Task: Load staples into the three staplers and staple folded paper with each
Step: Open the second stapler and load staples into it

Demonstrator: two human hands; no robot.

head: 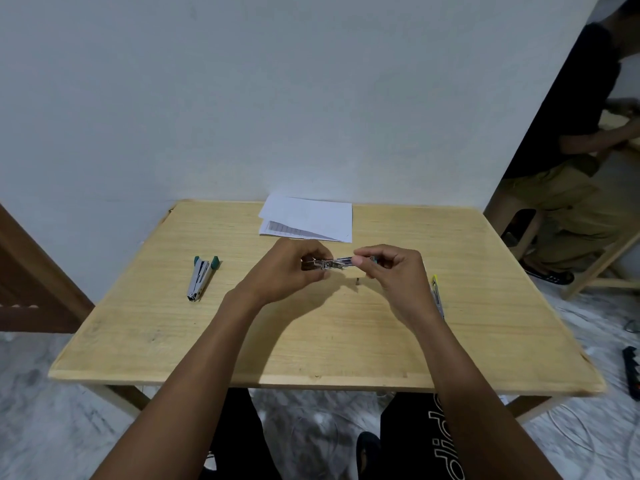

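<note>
Holding a silver stapler (337, 263) just above the middle of the table (138, 327), both hands meet at its ends. Left hand (291, 270): fingers curled round the stapler's left end. Right hand (391, 271): thumb and forefinger pinch the right end, other fingers folded under. Stapler lies level and crosswise, its metal channel showing between the hands; cannot tell whether staples sit in it.

A small dark speck (357, 280) lies on the wood just below the held stapler; too small to identify.

Left side: green stapler (200, 279) lies hinged open, well apart from the hands, with bare wood between it and the left edge.

Right side: yellow stapler (435, 287) lies beside the right wrist, partly hidden by it; a wide band of bare wood runs from it to the right edge.

Far edge: folded paper (308, 218) lies there by the wall, its upper corner just past the table rim, with a narrow strip of wood between it and the hands.

Near edge: both forearms cross it, bare wood between and beside them.

Beyond the right edge, a seated person (571, 174) on a stool, well apart from the table. A black strip (632, 370) lies on the floor at far right.
</note>
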